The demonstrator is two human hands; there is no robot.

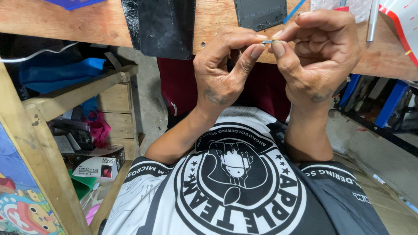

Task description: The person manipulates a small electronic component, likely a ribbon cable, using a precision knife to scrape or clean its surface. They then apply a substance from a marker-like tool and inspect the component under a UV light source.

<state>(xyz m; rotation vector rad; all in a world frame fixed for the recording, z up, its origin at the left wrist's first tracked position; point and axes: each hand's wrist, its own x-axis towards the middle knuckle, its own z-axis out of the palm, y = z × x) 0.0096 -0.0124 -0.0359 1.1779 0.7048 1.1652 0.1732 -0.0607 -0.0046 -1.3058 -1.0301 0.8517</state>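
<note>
Your left hand [222, 72] and right hand [315, 56] meet just below the near edge of the surface [65, 21]. Between them sits a small part [267, 41]: thin, short, grey, metallic sheen; too small to tell its exact shape. Left grip: thumb and forefinger pinched narrow on the part's left end. Right grip: thumb and forefinger pinched on its right end, the other fingers curled in. Both tips touch the part; it hangs in air, off the surface.

Surface: bare wood, grain visible, worn, straight front edge. On it, a phone [167, 26], glossy black, glass cracked along its left side, its lower end overhanging the edge. Right of it, a dark panel [260, 13], matt, flat, rounded corners. A blue strip [295, 11] lies slanted just beside the panel. A metal rod [372, 21], smooth, stands near the right hand.

Room: open space under the hands, above your lap. To the left, a wooden shelf [78, 91] of rough planks with a blue cloth [61, 72] and a box [99, 163], well apart from the hands.
</note>
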